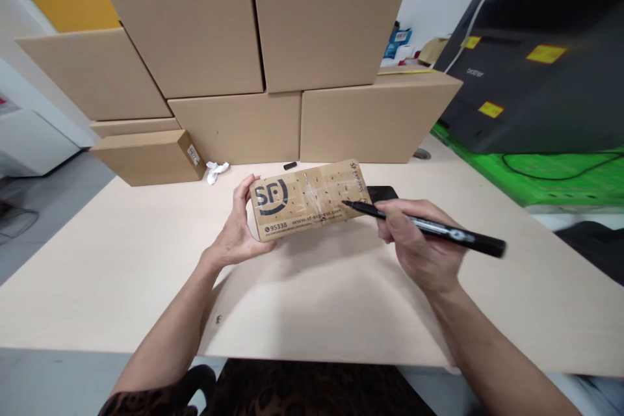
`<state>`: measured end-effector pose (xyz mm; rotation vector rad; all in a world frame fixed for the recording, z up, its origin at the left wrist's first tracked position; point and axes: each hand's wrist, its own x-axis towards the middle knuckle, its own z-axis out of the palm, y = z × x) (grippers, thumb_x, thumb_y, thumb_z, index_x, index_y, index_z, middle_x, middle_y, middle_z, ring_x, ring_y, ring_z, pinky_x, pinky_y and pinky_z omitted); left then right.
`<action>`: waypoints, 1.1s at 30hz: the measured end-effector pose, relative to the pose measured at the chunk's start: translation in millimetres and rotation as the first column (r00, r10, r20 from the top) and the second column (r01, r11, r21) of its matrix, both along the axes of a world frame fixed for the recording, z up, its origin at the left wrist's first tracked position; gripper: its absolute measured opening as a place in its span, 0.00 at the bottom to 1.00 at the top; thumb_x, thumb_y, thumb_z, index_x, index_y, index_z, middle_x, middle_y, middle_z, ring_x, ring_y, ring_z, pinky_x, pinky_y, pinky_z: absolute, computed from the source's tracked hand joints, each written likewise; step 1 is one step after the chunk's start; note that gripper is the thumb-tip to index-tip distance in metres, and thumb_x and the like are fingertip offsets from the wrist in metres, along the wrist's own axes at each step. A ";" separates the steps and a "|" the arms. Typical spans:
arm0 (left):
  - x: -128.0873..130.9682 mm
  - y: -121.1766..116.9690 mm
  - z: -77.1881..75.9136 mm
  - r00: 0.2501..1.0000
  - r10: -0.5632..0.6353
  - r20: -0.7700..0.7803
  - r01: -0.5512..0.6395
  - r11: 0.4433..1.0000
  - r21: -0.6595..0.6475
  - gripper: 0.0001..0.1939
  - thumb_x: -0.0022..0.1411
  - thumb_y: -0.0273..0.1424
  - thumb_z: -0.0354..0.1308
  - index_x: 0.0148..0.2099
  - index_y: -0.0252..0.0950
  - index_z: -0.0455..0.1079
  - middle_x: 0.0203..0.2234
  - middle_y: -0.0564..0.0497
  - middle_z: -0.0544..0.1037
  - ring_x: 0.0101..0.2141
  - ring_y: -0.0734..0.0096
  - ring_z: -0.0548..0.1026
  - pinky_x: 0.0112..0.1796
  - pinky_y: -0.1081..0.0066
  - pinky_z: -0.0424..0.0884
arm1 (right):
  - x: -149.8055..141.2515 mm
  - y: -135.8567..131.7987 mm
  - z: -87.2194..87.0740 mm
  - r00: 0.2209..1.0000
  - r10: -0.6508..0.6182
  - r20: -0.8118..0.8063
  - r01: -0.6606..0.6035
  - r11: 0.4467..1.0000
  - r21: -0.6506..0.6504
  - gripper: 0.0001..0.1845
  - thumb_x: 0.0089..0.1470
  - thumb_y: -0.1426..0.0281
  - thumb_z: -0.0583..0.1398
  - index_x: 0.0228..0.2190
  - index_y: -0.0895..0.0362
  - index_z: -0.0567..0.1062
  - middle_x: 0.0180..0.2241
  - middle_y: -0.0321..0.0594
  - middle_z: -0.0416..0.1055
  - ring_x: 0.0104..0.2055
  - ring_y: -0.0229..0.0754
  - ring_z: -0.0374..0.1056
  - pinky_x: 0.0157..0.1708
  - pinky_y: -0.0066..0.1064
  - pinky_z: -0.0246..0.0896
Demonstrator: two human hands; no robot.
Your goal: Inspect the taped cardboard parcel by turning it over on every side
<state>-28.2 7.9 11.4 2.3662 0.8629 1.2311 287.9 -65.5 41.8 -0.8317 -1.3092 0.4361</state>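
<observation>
My left hand (241, 229) grips the left end of a small cardboard box (305, 198), thumb below and fingers at the upper edge. The box is tilted above the table, its printed face with a large SF logo turned towards me. Clear tape and several small dark marks show on that face. In my right hand (422, 240) is a black marker pen (439, 231), its tip at the right part of the box face; whether it touches cannot be made out. Behind the box's right end lies a flat black object (383, 193), partly hidden. A small black cap (290, 166) rests farther back.
Large cardboard boxes (234, 127) are stacked along the back of the table (146, 286). A flatter carton (146, 156) and crumpled white paper (215, 171) are at the back left. A big black machine (546, 78) stands on a green surface (560, 175) at right.
</observation>
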 end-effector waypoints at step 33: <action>-4.2 7.3 -11.3 1.000 0.014 0.022 -0.015 1.000 0.025 0.68 0.49 0.34 0.78 0.80 0.51 0.37 0.72 0.36 0.55 0.69 0.35 0.65 0.66 0.32 0.67 | 67.0 30.8 -65.0 0.381 0.062 0.923 0.624 0.719 -0.306 0.42 0.67 0.49 0.55 0.70 0.65 0.64 0.58 0.66 0.75 0.61 0.70 0.71 0.59 0.58 0.69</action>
